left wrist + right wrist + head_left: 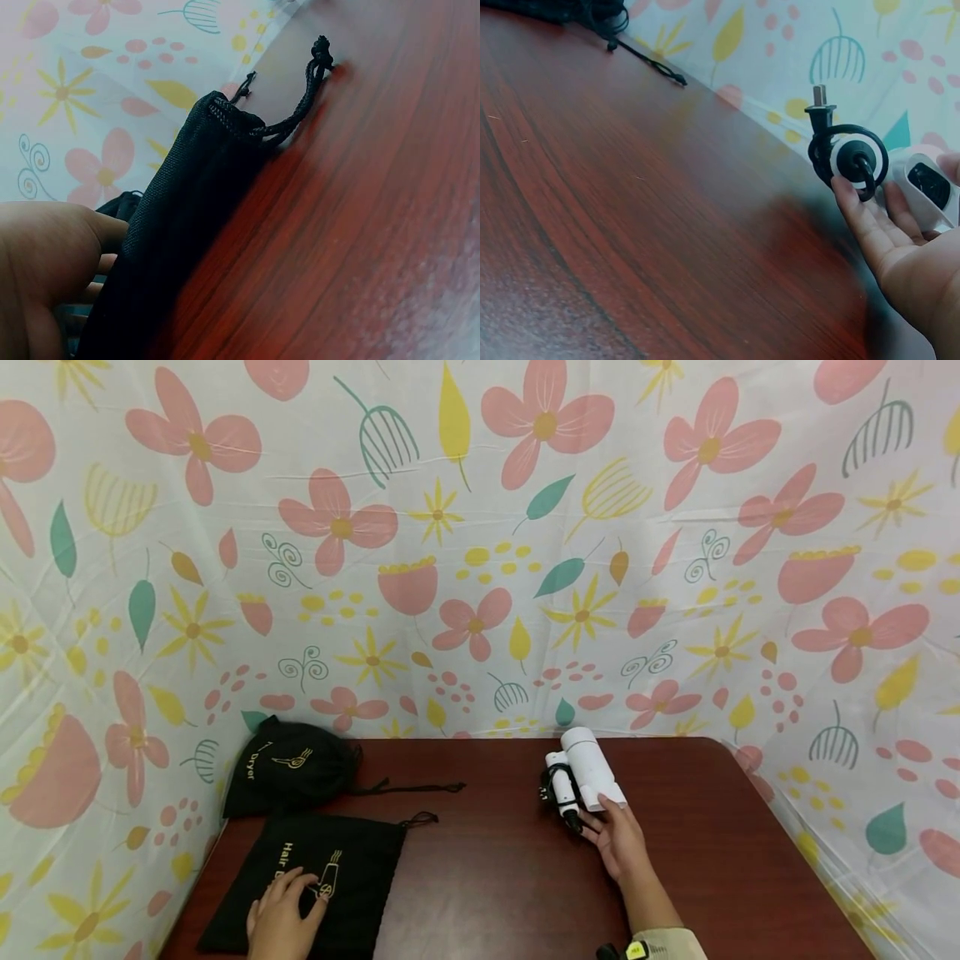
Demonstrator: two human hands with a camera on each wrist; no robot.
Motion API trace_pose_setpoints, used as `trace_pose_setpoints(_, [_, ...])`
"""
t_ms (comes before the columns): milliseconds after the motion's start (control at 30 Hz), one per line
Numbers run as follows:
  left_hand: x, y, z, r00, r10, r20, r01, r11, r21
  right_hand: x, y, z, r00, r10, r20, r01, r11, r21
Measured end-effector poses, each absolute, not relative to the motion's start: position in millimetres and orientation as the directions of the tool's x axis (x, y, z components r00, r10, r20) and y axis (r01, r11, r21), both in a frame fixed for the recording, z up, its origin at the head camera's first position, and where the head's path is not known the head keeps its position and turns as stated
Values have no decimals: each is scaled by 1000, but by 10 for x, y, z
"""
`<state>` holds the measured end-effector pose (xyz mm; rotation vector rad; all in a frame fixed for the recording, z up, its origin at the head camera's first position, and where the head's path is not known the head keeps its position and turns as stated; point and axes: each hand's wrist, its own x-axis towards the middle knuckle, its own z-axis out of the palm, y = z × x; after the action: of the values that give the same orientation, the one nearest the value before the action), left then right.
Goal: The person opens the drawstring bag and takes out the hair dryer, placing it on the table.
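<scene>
A white folded hair dryer (592, 768) with its black cord (821, 154) wound about the handle is near the table's far edge. My right hand (618, 843) holds its near end, thumb by the barrel and fingertips at the handle's cord end. Whether the dryer touches the table, I cannot tell. Up from the coiled cord sticks a two-pin plug (820, 101). My left hand (285, 918) rests on a flat black drawstring bag (360, 860) printed with gold lettering and a dryer picture. In the left wrist view, some fingers are hidden behind the bag.
Behind the flat bag sits a second, bulging black drawstring bag (300, 777) marked "Dryer", its cord (408, 788) trailing right. A dark red-brown wooden table (495, 877) lies beneath everything. A flower-patterned curtain (480, 568) stands along the back and both sides.
</scene>
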<state>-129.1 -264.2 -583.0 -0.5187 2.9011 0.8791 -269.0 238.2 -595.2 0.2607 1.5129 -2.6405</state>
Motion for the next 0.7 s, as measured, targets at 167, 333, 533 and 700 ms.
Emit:
trace_pose_setpoints(167, [-1288,-2669,-5811,-931,-324,-166,-362,766,532,-2690,2408,-5962,-988,16,-155,123,-524,-843])
trace_pose_setpoints(333, [-1286,-2707,-5813,-925,-341,-170,-377,759,531,-2709,2435,-5946,-984,31,-173,129,-541,-831])
trace_pose_setpoints(533, [-1281,-2742,-5809,-919,-352,-176,-390,754,528,-2752,2473,-5930,-977,38,-210,154,-559,-815])
trace_pose_setpoints(700, [-1266,-2777,-5812,-916,-361,-178,-399,753,524,-2778,2503,-5929,-972,52,-230,162,-561,-812])
